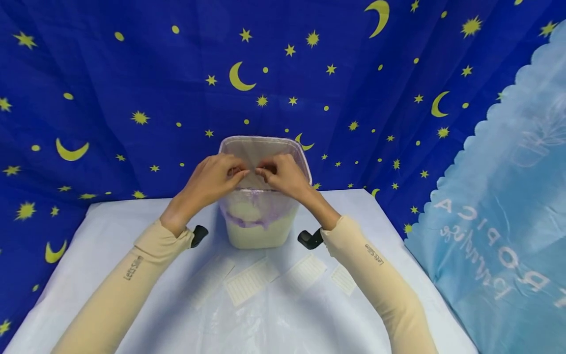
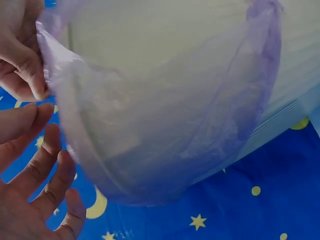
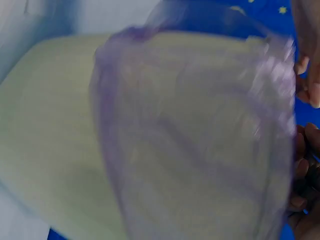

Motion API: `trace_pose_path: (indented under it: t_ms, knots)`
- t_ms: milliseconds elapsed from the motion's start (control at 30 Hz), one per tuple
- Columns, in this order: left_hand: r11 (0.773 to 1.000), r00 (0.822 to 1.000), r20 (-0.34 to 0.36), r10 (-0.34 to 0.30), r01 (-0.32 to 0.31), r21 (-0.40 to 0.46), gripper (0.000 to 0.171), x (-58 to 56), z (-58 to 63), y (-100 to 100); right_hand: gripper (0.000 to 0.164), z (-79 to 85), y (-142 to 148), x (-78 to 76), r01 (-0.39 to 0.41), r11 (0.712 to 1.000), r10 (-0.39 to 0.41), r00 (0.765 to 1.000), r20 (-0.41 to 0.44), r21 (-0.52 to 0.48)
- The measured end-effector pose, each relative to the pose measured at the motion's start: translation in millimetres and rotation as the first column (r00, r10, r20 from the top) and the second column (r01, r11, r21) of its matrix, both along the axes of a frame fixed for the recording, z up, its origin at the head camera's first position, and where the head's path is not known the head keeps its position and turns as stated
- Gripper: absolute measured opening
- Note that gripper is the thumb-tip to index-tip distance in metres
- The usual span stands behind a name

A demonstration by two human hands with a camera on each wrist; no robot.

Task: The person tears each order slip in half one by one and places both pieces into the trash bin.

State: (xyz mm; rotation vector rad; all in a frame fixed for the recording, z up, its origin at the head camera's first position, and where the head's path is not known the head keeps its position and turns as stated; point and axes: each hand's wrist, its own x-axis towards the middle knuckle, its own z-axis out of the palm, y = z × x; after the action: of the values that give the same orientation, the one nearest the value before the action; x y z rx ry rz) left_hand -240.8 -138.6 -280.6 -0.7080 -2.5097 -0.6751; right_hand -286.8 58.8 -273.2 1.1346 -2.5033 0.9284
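A pale cream bin stands upright at the far side of the table. A thin, see-through purple plastic bag lines it and is folded down over its front. In the left wrist view the bag hangs loosely around the rim. My left hand is over the bin's mouth, its thumb and forefinger pinched together at the bag's edge. Facing it, a small gap away, my right hand pinches with its thumb and forefinger too. The film between the fingertips is hard to make out.
The table wears a white cover. In front of the bin lie several pale ribbed rectangles, among them one rectangle near the middle. A blue moon-and-star cloth hangs close behind the bin; a light blue cloth borders the right.
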Motion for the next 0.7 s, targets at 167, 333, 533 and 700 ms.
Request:
trace_pose_path:
  t_ms: [167,333,533,700]
  knots:
    - [0.998,0.999,-0.032,0.002,0.0,0.058,0.007,18.9,-9.1,-11,0.01,-0.4,-9,20.6,-0.088,0.996,0.087,0.995,-0.042,-0.014]
    - [0.995,0.998,-0.059,0.033,-0.027,0.098,0.004,37.5,-20.8,-21,0.007,-3.3,-17,39.7,-0.169,0.985,0.171,0.984,-0.049,0.031]
    - [0.99,0.992,-0.097,0.081,-0.068,0.126,0.004,53.8,-34.9,-35,0.006,-10.7,-27,55.3,-0.252,0.956,0.259,0.966,-0.024,0.149]
    - [0.984,0.991,-0.074,0.111,-0.099,0.147,0.004,60.5,-51.7,-42,0.008,-24.8,-36,60.3,-0.311,0.917,0.319,0.948,0.009,0.249]
